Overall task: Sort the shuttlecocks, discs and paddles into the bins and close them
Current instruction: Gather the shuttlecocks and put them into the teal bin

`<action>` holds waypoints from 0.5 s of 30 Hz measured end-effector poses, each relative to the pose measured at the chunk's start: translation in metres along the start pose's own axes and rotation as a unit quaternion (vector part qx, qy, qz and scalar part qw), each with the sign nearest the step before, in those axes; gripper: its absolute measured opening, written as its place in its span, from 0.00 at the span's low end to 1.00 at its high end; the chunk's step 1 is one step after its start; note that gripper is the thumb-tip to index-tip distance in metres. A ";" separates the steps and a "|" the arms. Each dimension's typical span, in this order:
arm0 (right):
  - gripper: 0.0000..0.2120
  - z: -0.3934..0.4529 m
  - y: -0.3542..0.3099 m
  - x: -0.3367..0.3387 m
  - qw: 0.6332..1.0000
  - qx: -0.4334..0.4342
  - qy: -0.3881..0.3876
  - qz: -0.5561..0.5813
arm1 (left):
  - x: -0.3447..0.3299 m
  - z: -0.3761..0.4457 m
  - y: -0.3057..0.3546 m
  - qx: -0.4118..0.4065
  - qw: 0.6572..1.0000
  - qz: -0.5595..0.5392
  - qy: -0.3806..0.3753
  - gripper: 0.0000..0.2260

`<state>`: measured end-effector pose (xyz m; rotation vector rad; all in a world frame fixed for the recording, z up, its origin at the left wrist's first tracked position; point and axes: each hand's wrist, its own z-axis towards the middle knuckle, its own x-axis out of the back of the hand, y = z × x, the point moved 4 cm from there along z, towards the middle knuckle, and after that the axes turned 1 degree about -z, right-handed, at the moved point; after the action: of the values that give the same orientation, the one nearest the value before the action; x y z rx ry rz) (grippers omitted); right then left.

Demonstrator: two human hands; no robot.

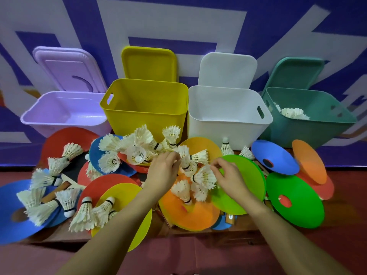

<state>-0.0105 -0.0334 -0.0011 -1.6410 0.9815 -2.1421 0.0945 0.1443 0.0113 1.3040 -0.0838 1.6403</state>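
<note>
I see both hands over the middle of the heap on the counter (pixel 297 238). My left hand (pixel 161 171) reaches into a cluster of white shuttlecocks (pixel 186 155) and its fingers are curled around the feathers of one there, so the grip is narrow and holding it (I cannot tell exactly which one, the feathers overlap). My right hand (pixel 228 175) pinches with thumb and fingers the feather edge of another shuttlecock (pixel 205 176), which lies just beside the light green disc (pixel 248 175) and above an orange disc (pixel 198 215).

Many more shuttlecocks lie at the left, on a blue disc (pixel 12 211), a red disc (pixel 105 183) and a yellow disc (pixel 127 195). A wooden paddle handle (pixel 56 192) shows between them. At the right there are a dark green disc (pixel 297 205), another blue disc (pixel 276 157) and a tilted orange one (pixel 309 161).

Behind the heap four bins stand in a row, all open, each lid leaning behind it: the lilac bin (pixel 63 116), the yellow bin (pixel 147 108), the white bin (pixel 226 114) and the teal bin (pixel 309 116). Only the teal bin shows shuttlecocks inside (pixel 294 113).
</note>
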 end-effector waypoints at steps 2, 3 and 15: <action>0.02 0.009 -0.005 0.016 0.999 0.001 0.042 0.019 | 0.004 0.015 0.010 -0.034 0.999 -0.006 0.019 0.03; 0.02 0.013 -0.006 0.026 0.998 0.000 0.063 0.028 | 0.005 0.024 0.016 -0.047 0.999 -0.008 0.024 0.05; 0.05 0.062 0.055 0.173 0.964 -0.029 0.264 0.023 | -0.053 0.167 0.125 -0.154 0.985 -0.065 0.044 0.09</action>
<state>-0.0186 -0.1963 0.1003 -1.0600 1.2142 -2.6000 0.1175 -0.0497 0.1012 0.9799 -0.1886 1.5037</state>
